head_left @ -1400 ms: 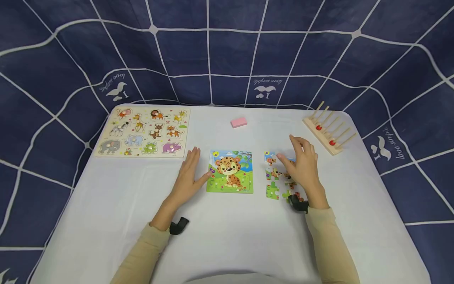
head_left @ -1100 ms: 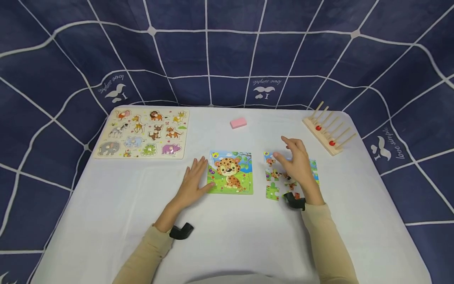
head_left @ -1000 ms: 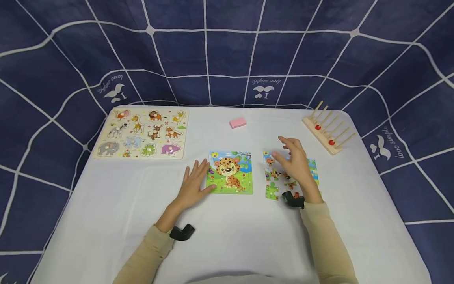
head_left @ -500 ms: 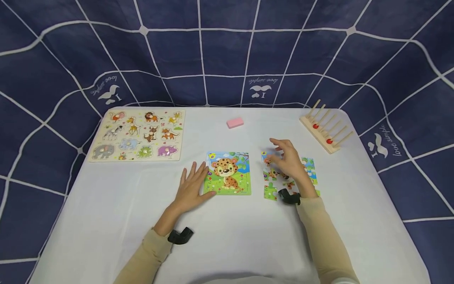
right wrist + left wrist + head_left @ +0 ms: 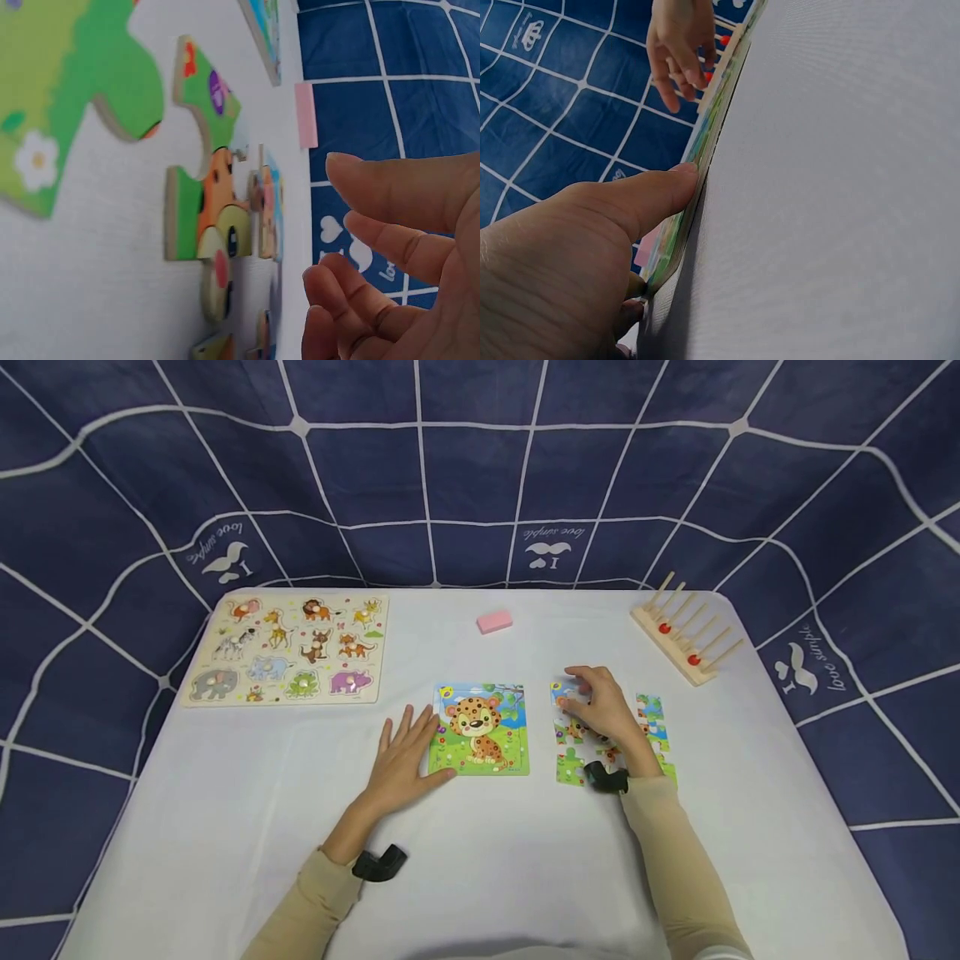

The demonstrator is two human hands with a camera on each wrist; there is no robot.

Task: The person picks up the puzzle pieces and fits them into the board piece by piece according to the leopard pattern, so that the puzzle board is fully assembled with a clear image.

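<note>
A square leopard puzzle board [image 5: 483, 735] lies flat in the middle of the table. My left hand [image 5: 401, 764] is spread along its left side, with the fingertips and thumb right at the edge. The left wrist view shows the thumb [image 5: 656, 196] lying against the rim of the board. To the right are loose jigsaw pieces [image 5: 572, 767] with parts of the same leopard picture, laid out in rows. Over them hovers my right hand [image 5: 606, 710], fingers loosely bent. In the right wrist view a gap separates its fingers [image 5: 401, 244] from a green-and-orange piece [image 5: 184, 214], and nothing is held.
A wooden animal knob puzzle [image 5: 288, 647] lies at the back left. At the back middle is a pink block [image 5: 494, 622]. A wooden peg rack [image 5: 675, 647] with red beads stands at the back right. A blue checked cloth [image 5: 480, 468] hangs behind the white table [image 5: 487, 860].
My left hand has come to the board's left edge, with its fingers spread. The right hand has moved left and lower over the loose pieces, its fingers bending more. The whole view has shifted slightly.
</note>
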